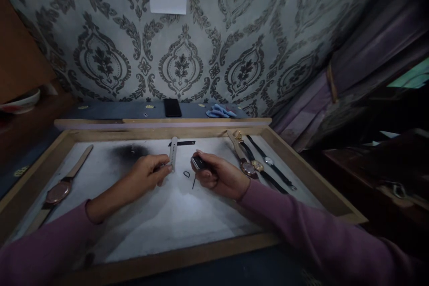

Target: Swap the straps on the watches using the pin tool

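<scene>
My left hand (152, 170) is closed, with thumb and fingertips at the lower end of a pale watch strap (173, 151) that has a row of holes. In my right hand (219, 173) is a small dark watch case (197, 162) with a shiny edge, gripped between thumb and curled fingers. Behind the pale strap lies a black strap piece (186, 143). A small dark loop (187, 174) and a thin dark strip (193, 182) rest on the white surface between my hands.
A shallow wooden tray (214, 246) surrounds the work. Several watches, including one with a brown face (248, 169), lie at its right; another brown-faced watch (58, 192) lies at left. Beyond the back rim are a black phone (172, 107) and a blue cloth (220, 111).
</scene>
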A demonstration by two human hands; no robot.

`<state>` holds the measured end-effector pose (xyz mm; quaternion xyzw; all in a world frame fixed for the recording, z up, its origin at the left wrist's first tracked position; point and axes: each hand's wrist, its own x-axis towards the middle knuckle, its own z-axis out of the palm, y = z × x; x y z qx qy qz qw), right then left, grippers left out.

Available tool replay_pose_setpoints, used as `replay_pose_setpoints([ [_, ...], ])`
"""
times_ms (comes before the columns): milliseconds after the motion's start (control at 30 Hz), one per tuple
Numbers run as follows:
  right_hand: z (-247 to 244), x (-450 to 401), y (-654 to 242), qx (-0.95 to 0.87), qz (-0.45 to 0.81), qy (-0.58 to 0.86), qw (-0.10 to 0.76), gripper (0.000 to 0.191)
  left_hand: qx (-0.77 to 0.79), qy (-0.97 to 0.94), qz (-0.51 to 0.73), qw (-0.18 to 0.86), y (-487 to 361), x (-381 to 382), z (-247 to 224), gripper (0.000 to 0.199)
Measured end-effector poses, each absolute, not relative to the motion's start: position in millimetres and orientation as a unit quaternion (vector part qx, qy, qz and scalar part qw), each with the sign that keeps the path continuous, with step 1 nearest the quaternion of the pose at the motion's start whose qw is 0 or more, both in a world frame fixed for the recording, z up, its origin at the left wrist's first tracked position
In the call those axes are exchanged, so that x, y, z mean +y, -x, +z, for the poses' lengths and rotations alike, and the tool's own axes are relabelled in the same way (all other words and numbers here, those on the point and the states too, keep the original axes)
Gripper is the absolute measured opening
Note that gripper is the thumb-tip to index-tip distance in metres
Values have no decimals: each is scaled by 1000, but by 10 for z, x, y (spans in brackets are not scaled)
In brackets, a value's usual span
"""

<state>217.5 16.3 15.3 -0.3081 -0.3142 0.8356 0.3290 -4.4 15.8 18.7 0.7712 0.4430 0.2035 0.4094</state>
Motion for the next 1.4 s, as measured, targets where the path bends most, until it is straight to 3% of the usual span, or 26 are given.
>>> replay_pose_setpoints([
  [167, 112, 206, -2189, -435, 760, 370, 310, 39, 491, -838, 140, 194, 85, 241, 323, 21],
  [267, 21, 235, -2179, -565, 629, 452, 283, 40, 513, -839, 88, 161, 75, 323, 391, 19],
  [400, -92, 282, -2172, -638, 550, 464, 274, 39, 495, -856, 78, 127, 36, 476, 396, 18],
  [733, 28, 232, -2218, -777, 298, 509, 218, 6, 420, -889, 131, 129, 10, 607, 173, 28],
  [1033, -47, 322, -2279, -800, 222, 514, 215, 8, 418, -889, 160, 100, 149, 502, 277, 20],
  [1200, -141, 369, -2253, -809, 193, 497, 246, 21, 395, -904, 144, 84, 112, 485, 194, 31],
  [1400, -151, 393, -2195, -826, 172, 470, 260, 23, 403, -900, 144, 84, 114, 512, 78, 35],
])
